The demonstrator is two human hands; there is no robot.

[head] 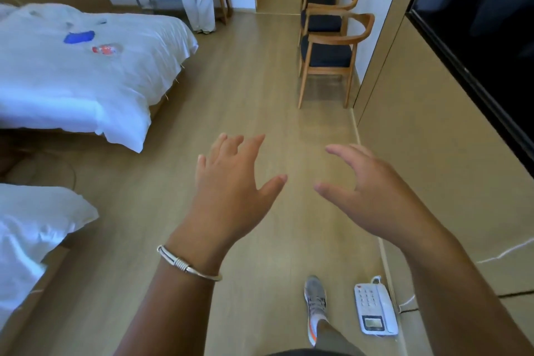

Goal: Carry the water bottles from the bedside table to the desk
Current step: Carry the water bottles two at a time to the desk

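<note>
Head view shows us walking along the pale wood-plank floor (231, 81) with nothing carried, so we judge this the walking leg between loads, or before the first. Our left hand (231, 182), above a silver wire bangle (185, 264), has its fingers spread and nearly straight; our right hand (372, 191) has its fingers loosely bent, and neither hand holds or touches anything. One clear plastic water bottle with a red label (106, 50) lies on the white-quilted bed (72, 81), left of the floor. We see neither bedside table nor desk, so next we must find the bottles and grip one.
</note>
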